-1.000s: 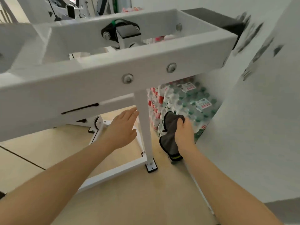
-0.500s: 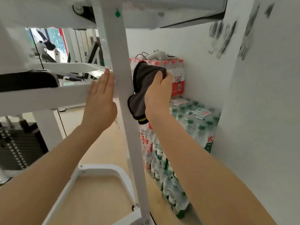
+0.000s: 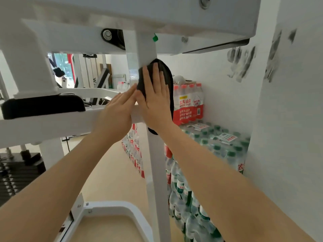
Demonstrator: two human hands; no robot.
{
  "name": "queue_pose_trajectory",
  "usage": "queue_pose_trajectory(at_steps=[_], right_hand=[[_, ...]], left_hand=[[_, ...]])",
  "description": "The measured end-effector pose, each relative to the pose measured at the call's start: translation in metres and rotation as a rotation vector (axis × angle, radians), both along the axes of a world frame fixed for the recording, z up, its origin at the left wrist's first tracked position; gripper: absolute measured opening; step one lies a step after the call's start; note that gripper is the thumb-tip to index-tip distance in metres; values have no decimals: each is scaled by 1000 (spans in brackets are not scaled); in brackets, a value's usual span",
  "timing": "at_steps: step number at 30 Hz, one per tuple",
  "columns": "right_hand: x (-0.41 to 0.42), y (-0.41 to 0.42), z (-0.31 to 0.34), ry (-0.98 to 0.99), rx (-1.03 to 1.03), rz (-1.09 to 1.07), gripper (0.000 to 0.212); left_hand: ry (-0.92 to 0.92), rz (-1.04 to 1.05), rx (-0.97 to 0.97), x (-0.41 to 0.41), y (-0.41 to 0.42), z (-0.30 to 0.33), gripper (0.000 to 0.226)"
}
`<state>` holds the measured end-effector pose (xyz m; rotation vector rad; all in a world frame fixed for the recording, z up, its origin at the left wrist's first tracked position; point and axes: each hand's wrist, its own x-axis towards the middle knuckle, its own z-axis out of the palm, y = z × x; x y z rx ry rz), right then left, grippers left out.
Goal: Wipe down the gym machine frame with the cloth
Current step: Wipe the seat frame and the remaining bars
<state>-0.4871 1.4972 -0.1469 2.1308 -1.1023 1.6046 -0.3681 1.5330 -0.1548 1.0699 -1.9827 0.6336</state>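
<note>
Two hands are up against the white upright post (image 3: 153, 154) of the gym machine frame, close under the wide crossbeam (image 3: 174, 18). The right hand (image 3: 154, 98) lies flat with its fingers straight and slightly spread, pressing a dark cloth (image 3: 167, 75) against the post. The cloth wraps over the post's right side, its top edge just below the joint with the crossbeam and its lower end hanging out under the wrist. The left hand (image 3: 117, 114) is also flat, fingers straight and together, resting on the post's left side where a horizontal bar (image 3: 43, 124) meets it; its fingertips touch the edge of the cloth beside the right thumb. A black pad (image 3: 42, 106) sits on that bar further left. Behind the post, packs of water bottles (image 3: 189, 103) with red labels stand on a lower stack of green-capped bottles (image 3: 216, 147) against the white wall (image 3: 288, 119), which carries dark smudges. Low on the left is a weight stack (image 3: 10, 177), and a curved white base tube (image 3: 111, 206) lies on the pale floor.
</note>
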Motion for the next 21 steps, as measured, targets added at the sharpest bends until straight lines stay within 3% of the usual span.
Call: queue_pose_trajectory(at_steps=[3,6,10,13,17,21], right_hand=[[-12,-5,-31,209,-56,-164,50],[-7,-11,-11,272,-148,-225,51],[-6,-23,30,193,-244,-181,53],[-11,-25,23,201,-280,-132,54],[-19,-10,-29,340,-269,-118,53],[-24,-7,-25,508,-261,-175,51]], left_hand=[[133,-49,-61,2,-2,0,54],[171,-61,-87,4,-4,4,51],[-48,50,-107,7,-4,-1,26],[-190,98,-73,8,-3,1,15],[-330,186,-8,15,0,5,41],[-309,224,-69,18,7,3,38]])
